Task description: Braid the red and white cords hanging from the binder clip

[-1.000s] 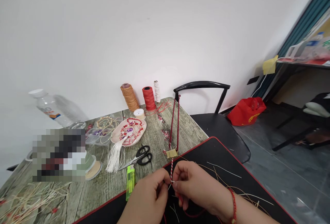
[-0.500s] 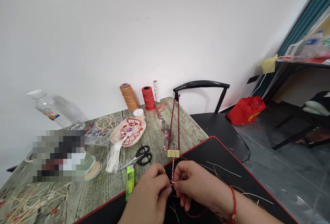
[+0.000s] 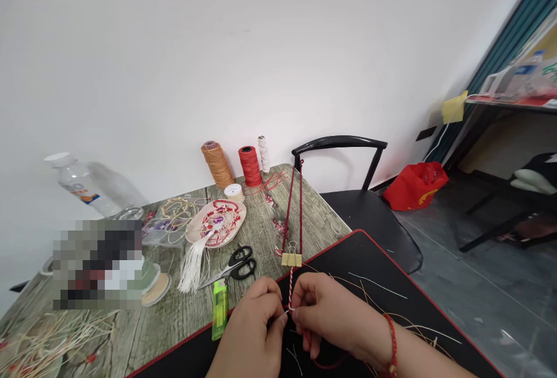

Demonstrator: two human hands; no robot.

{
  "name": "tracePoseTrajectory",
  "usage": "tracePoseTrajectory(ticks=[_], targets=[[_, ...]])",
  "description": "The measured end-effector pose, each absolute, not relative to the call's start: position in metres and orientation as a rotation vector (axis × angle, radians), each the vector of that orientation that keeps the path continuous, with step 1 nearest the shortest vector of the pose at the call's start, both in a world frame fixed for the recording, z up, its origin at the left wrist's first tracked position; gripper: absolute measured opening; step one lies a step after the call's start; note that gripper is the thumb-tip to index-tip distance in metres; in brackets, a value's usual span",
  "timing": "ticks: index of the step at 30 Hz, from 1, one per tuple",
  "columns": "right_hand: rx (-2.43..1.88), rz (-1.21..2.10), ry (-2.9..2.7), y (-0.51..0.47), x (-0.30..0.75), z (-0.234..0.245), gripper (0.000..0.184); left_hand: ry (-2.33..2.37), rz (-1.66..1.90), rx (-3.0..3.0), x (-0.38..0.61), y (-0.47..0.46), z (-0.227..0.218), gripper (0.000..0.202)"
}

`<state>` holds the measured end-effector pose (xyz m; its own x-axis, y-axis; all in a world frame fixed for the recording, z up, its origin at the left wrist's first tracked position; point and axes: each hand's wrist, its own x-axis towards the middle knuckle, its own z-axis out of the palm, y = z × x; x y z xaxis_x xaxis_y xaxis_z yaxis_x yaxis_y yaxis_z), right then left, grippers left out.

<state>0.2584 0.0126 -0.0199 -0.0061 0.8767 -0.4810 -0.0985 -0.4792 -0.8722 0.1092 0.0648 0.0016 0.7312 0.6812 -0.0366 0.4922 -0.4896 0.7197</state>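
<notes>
A red-and-white braided cord (image 3: 290, 286) hangs down from a gold binder clip (image 3: 292, 260), which is tied by dark red cords (image 3: 301, 209) running up to the table's far corner. My left hand (image 3: 256, 326) is closed at the braid's lower end, pinching a white strand on its left side. Just across from it, my right hand (image 3: 324, 311) is closed on strands at the same end, with red cord trailing beneath its curled fingers. Both sets of fingertips are almost touching, and they partly hide the strands there.
A green lighter (image 3: 220, 310) and black-handled scissors (image 3: 241, 263) lie left of my hands. Beyond are a plate (image 3: 240, 237) of beaded cords, a red thread spool (image 3: 250, 167) and an orange spool (image 3: 217, 164). Cord scraps lie on the black mat (image 3: 357, 262). A black chair (image 3: 365, 221) stands behind.
Both hands stay at the braid's lower end, with only slight finger shifts. The view has moved a little; the other things lie as before.
</notes>
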Motion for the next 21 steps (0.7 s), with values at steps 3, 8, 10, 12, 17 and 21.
tracePoseTrajectory(ticks=[3,8,10,12,17,21], targets=[[-1.491,1.601,-0.844,0.0129,0.2578,-0.0219,0.024,0.881,0.339,2.163,0.1098,0.0647,0.0029,0.023],[-1.490,1.600,-0.835,0.0129,0.2570,-0.0203,0.023,0.933,0.348,2.081,0.1114,0.0658,0.0002,0.021],[-1.487,1.600,-0.835,0.0125,0.2561,-0.0191,0.022,0.957,0.338,2.062,0.1116,0.0656,-0.0030,0.020],[-1.487,1.599,-0.837,0.0122,0.2551,-0.0186,0.021,0.987,0.301,2.053,0.1117,0.0646,-0.0056,0.019],[-1.519,1.602,-0.845,0.0124,0.2540,-0.0159,0.021,1.023,0.194,2.103,0.1128,0.0610,-0.0036,0.019],[-1.537,1.601,-0.834,0.0126,0.2559,-0.0125,0.024,1.031,0.112,2.182,0.1129,0.0590,0.0023,0.024]])
